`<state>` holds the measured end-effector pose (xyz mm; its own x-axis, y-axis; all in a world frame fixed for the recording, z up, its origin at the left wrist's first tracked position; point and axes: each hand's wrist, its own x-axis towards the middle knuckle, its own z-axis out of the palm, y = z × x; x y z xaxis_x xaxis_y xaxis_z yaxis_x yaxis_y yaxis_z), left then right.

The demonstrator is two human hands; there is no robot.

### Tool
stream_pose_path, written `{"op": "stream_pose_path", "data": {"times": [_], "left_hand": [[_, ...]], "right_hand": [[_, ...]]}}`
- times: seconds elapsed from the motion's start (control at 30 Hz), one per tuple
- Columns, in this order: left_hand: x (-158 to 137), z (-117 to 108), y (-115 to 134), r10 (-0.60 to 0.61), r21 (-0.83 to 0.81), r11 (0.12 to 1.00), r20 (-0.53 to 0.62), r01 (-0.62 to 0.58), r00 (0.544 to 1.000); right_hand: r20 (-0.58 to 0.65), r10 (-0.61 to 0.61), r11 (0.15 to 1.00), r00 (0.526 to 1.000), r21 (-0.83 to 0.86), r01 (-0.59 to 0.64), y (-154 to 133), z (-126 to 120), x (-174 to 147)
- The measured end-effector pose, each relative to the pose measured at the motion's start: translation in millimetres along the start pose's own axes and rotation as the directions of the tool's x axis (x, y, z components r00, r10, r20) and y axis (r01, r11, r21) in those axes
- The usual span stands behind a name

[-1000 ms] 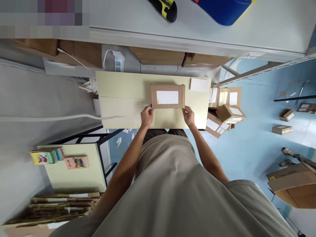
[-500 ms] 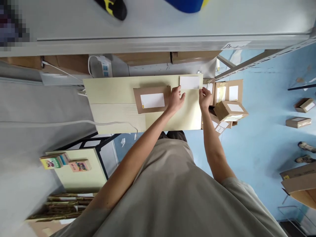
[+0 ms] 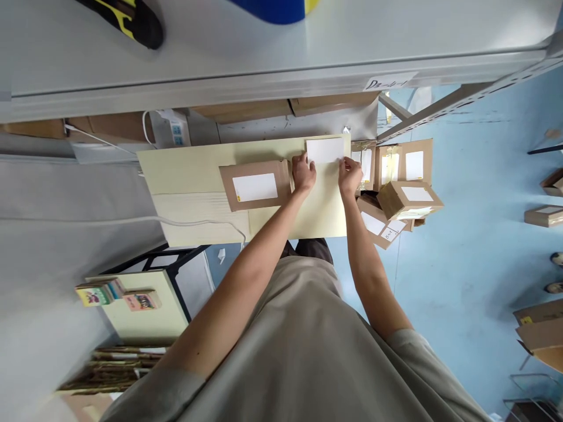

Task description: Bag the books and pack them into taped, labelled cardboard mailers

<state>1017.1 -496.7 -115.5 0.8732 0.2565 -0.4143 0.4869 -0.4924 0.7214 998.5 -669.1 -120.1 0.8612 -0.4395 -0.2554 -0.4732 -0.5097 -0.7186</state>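
Note:
A blank white paper sheet (image 3: pixel 325 150) lies near the far edge of the pale yellow table (image 3: pixel 197 157), toward its right end. My left hand (image 3: pixel 304 173) is at the sheet's lower left corner, fingers curled in against its edge. At the opposite lower corner, my right hand (image 3: pixel 350 176) pinches the paper between thumb and fingertips. Just left of my left hand rests a flat brown cardboard box (image 3: pixel 284 176) with a white label (image 3: pixel 255 187) on its top.
Several labelled cartons (image 3: pixel 409 199) are stacked beyond the table's right end. A grey metal shelf (image 3: pixel 264 58) spans the far side, above the table. A white cable (image 3: pixel 132 220) runs onto the table from the left. Books (image 3: pixel 141 300) lie on a lower board at left.
The view has shifted, moving the table leftward in the picture. My left hand's fingers have drawn in closer to the sheet's corner. My right hand stays at the other corner.

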Motion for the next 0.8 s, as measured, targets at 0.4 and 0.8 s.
{"op": "stream_pose_path", "data": {"times": [0.4, 0.8], "left_hand": [[3.6, -17.6, 24.2, -0.006, -0.080, 0.997, -0.021, 0.004, 1.000], [9.0, -60.8, 76.1, 0.117, -0.089, 0.991, 0.220, -0.099, 0.968]], "right_hand": [[-0.032, -0.092, 0.996, 0.995, -0.020, 0.092, -23.2, -7.9, 3.6], [0.142, -0.326, 0.941, 0.935, -0.047, 0.335, -78.5, -5.9, -51.6]]}}
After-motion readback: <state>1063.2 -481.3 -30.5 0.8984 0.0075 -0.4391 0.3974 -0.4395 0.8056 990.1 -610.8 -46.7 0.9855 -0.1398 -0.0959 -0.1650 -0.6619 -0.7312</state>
